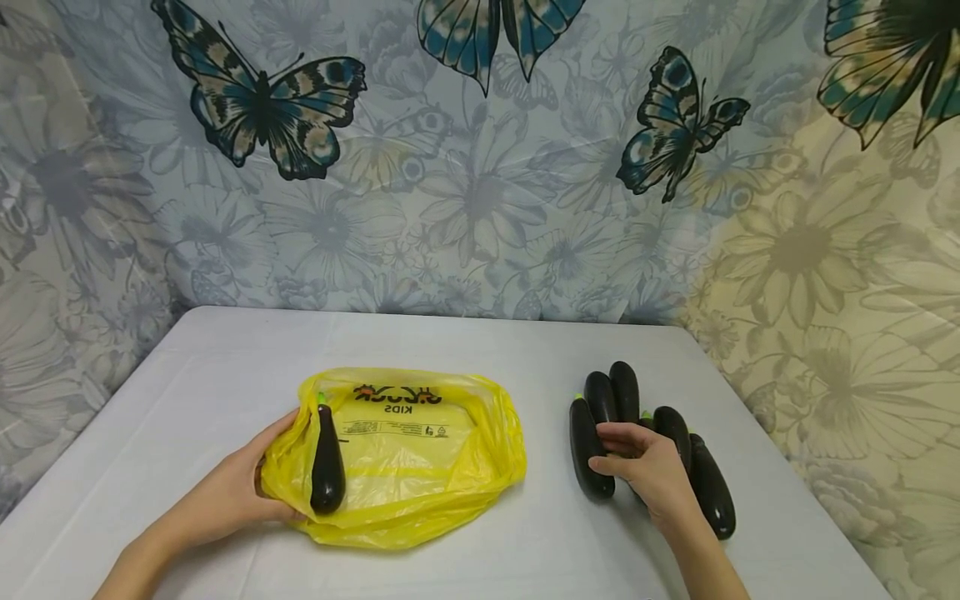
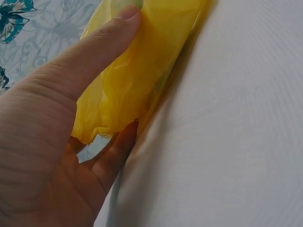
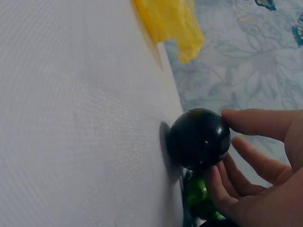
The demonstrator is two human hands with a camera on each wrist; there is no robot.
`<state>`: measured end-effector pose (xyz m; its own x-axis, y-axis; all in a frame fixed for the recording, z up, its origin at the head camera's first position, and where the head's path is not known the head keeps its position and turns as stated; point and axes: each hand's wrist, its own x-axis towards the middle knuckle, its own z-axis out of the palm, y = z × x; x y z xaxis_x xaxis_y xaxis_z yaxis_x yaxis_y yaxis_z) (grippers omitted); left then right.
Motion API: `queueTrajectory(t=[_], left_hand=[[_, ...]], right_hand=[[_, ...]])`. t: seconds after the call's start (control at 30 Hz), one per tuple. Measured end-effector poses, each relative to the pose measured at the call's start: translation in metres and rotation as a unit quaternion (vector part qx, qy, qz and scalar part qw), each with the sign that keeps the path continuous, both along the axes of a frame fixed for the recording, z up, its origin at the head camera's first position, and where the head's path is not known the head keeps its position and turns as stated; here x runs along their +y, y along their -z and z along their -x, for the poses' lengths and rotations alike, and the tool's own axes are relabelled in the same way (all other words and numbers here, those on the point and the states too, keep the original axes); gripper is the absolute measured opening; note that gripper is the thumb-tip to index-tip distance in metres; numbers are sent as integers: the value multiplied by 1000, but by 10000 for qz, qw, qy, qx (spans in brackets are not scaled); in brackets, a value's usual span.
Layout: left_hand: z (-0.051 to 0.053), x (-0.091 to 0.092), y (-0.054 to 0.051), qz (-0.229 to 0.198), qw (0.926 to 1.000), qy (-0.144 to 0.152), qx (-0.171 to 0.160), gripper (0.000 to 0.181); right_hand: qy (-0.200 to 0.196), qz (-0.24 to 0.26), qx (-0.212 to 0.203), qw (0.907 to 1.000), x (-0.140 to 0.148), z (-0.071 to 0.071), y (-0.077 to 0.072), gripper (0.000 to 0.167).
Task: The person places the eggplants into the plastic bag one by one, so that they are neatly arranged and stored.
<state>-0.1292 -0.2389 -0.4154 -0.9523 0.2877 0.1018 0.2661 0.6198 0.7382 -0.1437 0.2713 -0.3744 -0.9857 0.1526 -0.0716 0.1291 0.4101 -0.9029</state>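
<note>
On the yellow bag (image 1: 468,450), to the right of where the person's left hand (image 1: 228,496) grips its edge, the dark word "KIDS" (image 1: 398,409) can be read. Just above it, farther from the grip, stands a larger dark word (image 1: 397,394), creased and uncertain. Below runs a boxed strip of small print (image 1: 393,429) with tiny signs, too small to read.

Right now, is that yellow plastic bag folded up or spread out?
Spread out: the yellow plastic bag lies wide on the white-covered table, its dark printing showing.
</note>
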Motion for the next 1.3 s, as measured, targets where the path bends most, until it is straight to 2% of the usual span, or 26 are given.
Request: queueTrajectory(t=[0.33,0.5,0.9,1.3], left_hand=[[0,0,0,20,10000,29,46,122],[0,-1,1,-7,9999,25,130,121],[1,-2,2,-29,10000,51,18,122],[2,-2,2,22,10000,20,34,123]], right_hand=[[-36,-149,-27,9999,1,0,1,56],[-102,-62,-5,9999,1,1,1,57],[-162,-144,-80,9997,1,1,2,55],[-229,-455,-385,9980,-4,2,7,53]])
